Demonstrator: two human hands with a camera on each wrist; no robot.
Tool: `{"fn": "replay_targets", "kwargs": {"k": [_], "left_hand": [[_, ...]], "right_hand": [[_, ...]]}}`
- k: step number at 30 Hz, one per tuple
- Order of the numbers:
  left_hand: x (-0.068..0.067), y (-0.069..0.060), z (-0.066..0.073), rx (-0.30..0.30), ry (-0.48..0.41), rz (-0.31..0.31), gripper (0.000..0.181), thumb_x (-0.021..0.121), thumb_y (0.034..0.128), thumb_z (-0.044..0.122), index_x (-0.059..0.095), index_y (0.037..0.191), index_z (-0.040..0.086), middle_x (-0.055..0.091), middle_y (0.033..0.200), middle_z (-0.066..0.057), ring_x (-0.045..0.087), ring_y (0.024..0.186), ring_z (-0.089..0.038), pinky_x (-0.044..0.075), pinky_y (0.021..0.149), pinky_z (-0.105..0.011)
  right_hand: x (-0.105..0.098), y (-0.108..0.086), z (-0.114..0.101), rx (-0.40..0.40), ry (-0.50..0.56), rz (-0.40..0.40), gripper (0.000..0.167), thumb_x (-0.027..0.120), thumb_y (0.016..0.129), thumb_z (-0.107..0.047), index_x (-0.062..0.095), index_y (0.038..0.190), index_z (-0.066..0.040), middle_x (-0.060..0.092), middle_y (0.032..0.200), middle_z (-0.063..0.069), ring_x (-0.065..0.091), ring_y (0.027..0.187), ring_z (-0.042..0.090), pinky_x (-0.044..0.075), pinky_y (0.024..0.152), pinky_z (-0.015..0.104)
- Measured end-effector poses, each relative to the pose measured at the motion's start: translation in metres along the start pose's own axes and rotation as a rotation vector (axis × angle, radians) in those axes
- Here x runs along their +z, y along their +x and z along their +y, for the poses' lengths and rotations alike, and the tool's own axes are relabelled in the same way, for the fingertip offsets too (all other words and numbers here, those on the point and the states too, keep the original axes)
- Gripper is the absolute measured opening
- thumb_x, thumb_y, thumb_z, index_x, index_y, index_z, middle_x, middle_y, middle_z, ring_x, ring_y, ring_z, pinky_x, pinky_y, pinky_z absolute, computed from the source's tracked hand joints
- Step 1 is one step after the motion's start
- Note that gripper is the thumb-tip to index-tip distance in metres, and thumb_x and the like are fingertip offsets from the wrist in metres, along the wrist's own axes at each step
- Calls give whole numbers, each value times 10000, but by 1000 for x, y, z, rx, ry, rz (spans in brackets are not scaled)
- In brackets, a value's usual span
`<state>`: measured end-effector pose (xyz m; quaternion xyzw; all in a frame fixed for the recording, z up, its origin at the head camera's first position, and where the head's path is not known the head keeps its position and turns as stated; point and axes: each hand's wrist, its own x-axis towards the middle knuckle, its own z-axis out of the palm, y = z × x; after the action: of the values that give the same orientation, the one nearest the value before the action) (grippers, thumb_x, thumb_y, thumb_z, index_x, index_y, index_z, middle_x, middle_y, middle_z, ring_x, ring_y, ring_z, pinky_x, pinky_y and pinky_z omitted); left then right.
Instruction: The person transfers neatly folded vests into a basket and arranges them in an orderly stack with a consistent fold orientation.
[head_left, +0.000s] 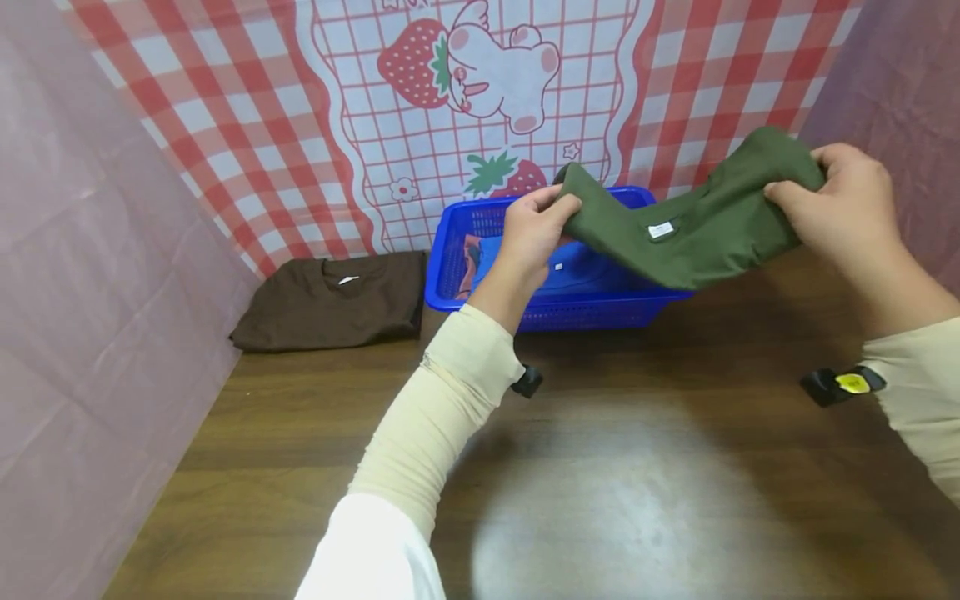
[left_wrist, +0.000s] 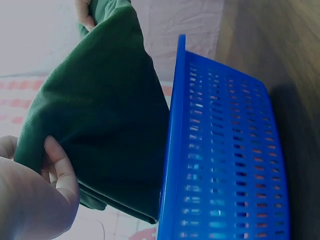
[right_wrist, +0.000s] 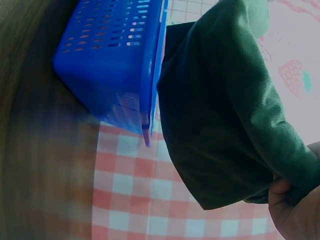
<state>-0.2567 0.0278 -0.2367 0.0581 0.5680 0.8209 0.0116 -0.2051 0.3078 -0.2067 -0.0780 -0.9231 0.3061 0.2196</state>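
A folded green shirt [head_left: 705,225] with a small white neck label hangs between both hands, above the right part of a blue plastic basket [head_left: 592,312]. My left hand [head_left: 536,229] pinches its left end between thumb and fingers, over the basket. The right hand [head_left: 855,196] grips the other end, higher and to the right of the basket. In the left wrist view the shirt [left_wrist: 105,105] drapes down beside the basket's rim. Inside the basket lie a blue garment [head_left: 573,271] and a reddish one [head_left: 470,258], partly covered by the left hand and the green shirt.
A folded brown shirt [head_left: 337,300] lies on the wooden table [head_left: 315,450], just left of the basket. Behind stands a red-and-white checked cloth [head_left: 255,92] with strawberry prints. Pinkish cloth [head_left: 97,250] hangs at the left and right sides.
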Motion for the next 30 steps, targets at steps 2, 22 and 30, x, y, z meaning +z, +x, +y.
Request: {"fn": "replay_targets", "kwargs": {"k": [2, 22, 30], "left_hand": [[-4, 0, 1, 3, -6, 6, 282, 616, 884, -30, 666, 1161, -53, 660, 928, -63, 642, 740, -154, 588, 732, -300], [-45, 4, 7, 76, -38, 66, 284, 577, 877, -58, 651, 1148, -95, 652, 906, -127, 635, 714, -195, 594, 645, -341], [-59, 6, 15, 76, -74, 88, 292, 573, 875, -37, 654, 1152, -76, 660, 844, -114, 645, 648, -188, 561, 508, -298]], "right_hand": [[3, 1, -3, -17, 14, 1, 513, 557, 909, -265, 519, 1251, 116, 525, 1055, 236, 416, 829, 268, 322, 619, 263], [48, 5, -30, -78, 130, 5, 470, 560, 921, -265, 523, 1238, 80, 538, 1092, 205, 436, 882, 264, 343, 669, 255], [63, 8, -40, -81, 165, 9, 446, 557, 921, -264, 530, 1215, 70, 552, 1097, 197, 455, 894, 260, 356, 670, 252]]}}
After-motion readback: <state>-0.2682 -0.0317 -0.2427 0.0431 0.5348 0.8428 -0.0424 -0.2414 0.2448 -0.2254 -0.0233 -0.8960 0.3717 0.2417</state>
